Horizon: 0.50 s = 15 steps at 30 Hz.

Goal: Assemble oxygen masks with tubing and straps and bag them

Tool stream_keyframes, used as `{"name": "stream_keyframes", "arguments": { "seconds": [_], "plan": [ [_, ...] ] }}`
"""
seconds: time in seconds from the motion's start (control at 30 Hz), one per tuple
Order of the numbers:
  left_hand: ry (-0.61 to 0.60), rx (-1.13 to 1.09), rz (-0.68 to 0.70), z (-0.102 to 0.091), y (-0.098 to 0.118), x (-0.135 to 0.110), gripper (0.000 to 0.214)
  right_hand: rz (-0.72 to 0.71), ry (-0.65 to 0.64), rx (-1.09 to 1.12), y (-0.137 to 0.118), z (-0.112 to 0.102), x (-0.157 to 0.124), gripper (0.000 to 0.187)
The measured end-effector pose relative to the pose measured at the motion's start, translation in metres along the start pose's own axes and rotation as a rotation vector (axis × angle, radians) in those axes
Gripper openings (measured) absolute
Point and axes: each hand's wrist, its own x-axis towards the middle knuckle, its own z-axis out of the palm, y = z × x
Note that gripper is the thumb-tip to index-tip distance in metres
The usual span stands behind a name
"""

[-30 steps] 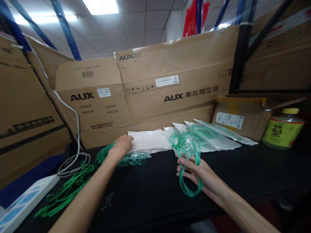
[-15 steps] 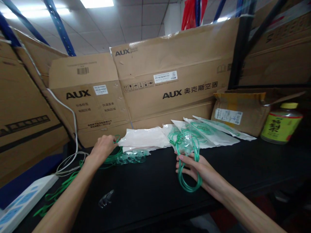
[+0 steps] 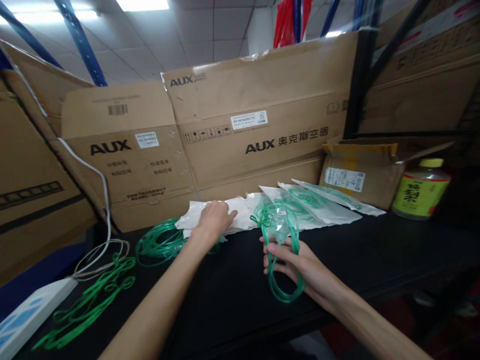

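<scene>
My right hand (image 3: 290,255) is closed around a clear mask with coiled green tubing (image 3: 287,287), held above the front of the dark table. The clear mask body (image 3: 278,227) shows above my fingers. My left hand (image 3: 215,220) lies on a stack of white pouches (image 3: 240,206). Its thumb stands apart from the fingers, whose tips are partly hidden. Left of the stack lies a coil of green tubing (image 3: 159,240), partly behind my left forearm. Several filled pouches (image 3: 318,205) with green tubing inside fan out to the right of the stack.
Green elastic straps (image 3: 90,305) lie at the left beside a white power strip (image 3: 37,310) and its cable. AUX cardboard panels (image 3: 258,110) stand along the back. A small open carton (image 3: 360,175) and a yellow-labelled jar (image 3: 420,192) are at the right.
My left hand has moved right, from the green tubing onto the white pouch stack. My right hand still holds the mask and tubing. The view has shifted slightly.
</scene>
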Motion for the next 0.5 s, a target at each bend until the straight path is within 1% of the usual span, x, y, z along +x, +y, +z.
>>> {"name": "stream_keyframes", "arguments": {
  "seconds": [0.07, 0.1, 0.13, 0.2, 0.3, 0.4, 0.5],
  "plan": [
    [-0.023, -0.012, 0.023, 0.005, 0.033, 0.012, 0.035, -0.004, -0.012, -0.007, -0.001, 0.002, -0.001, 0.029],
    [-0.035, -0.016, 0.026, 0.007, 0.045, 0.017, 0.035, -0.006, -0.016, -0.004, -0.001, 0.003, -0.001, 0.030],
    [-0.046, -0.019, 0.029, 0.009, 0.054, 0.022, 0.036, -0.006, -0.020, 0.001, -0.002, 0.004, 0.000, 0.031],
    [-0.069, -0.021, 0.030, 0.011, 0.063, 0.030, 0.036, -0.005, -0.020, 0.010, -0.003, 0.005, 0.000, 0.033],
    [-0.098, -0.019, 0.033, 0.012, 0.062, 0.036, 0.036, -0.007, -0.034, 0.015, -0.003, 0.005, 0.002, 0.035],
    [-0.120, -0.025, 0.045, 0.013, 0.056, 0.039, 0.037, -0.005, -0.051, 0.015, -0.004, 0.005, 0.002, 0.036],
    [-0.114, -0.047, 0.049, 0.017, 0.049, 0.040, 0.037, 0.003, -0.050, 0.004, -0.005, 0.005, 0.000, 0.036]
  ]
}}
